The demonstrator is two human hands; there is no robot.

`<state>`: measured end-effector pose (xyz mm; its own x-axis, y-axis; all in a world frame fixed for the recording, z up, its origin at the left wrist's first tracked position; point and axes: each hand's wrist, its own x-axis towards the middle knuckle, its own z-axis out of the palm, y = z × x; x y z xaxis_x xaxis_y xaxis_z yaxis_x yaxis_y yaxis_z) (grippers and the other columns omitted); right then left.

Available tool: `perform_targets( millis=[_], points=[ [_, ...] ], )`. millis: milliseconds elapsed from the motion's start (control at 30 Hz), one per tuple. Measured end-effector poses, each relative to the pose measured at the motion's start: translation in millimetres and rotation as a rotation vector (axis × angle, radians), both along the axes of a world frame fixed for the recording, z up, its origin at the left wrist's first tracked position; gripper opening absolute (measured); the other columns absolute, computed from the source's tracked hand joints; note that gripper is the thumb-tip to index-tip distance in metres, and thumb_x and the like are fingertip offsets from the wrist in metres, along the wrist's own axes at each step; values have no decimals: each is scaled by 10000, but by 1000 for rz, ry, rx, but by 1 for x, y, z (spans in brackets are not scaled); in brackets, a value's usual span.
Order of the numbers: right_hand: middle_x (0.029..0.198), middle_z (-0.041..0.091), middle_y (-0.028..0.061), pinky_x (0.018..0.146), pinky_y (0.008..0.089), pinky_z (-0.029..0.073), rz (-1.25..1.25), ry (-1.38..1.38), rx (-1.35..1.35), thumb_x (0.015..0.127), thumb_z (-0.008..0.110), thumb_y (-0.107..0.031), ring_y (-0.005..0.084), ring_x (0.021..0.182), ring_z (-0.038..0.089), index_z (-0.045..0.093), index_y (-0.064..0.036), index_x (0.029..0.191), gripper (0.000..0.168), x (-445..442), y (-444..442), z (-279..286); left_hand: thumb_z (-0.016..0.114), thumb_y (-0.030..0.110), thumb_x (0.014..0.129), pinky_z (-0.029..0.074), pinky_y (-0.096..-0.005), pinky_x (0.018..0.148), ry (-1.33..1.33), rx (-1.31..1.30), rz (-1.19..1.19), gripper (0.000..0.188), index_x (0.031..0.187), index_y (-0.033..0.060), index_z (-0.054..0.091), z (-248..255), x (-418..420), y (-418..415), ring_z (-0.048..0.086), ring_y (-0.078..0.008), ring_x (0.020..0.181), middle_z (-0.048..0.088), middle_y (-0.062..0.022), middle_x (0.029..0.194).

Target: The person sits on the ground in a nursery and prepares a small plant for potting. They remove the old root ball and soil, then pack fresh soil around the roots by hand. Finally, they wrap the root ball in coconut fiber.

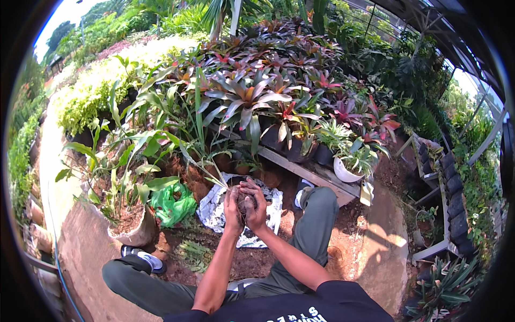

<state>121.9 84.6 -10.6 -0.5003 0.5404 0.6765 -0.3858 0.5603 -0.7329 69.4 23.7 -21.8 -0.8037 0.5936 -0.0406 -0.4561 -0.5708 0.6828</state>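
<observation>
Both my hands cup a brown root ball point(242, 203) of soil and fine roots. My left hand point(232, 209) presses on its left side, and my right hand point(256, 205) wraps the right side with the thumb across the front. Long narrow green leaves point(209, 171) on pale stems rise up and left from the top of the ball. Below my hands a white plastic sack point(213, 209) lies spread on the ground with dark soil on it. Just left of the sack sits a crumpled green plastic bag point(173, 204), its contents mostly hidden.
A planter bag point(134, 229) with tall leafy plants stands at my left. Potted bromeliads point(249, 96) crowd a wooden-edged bench point(293, 165) ahead, with a white pot point(347, 171) at its corner. Black pots point(456, 205) line a rack at right. A blue hose point(56, 249) runs along the left path.
</observation>
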Motion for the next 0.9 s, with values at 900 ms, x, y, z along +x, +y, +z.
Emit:
perform_targets(
  millis=[900],
  points=[
    [1192, 587, 180, 1078, 405, 331, 118, 120, -396, 955, 438, -214, 297, 1205, 515, 615, 18, 1034, 302, 9, 11, -12, 428, 324, 1010, 465, -318, 932, 268, -209, -135, 433, 1228, -31, 543, 4, -4, -7, 584, -168, 1046, 594, -108, 1184]
  ],
)
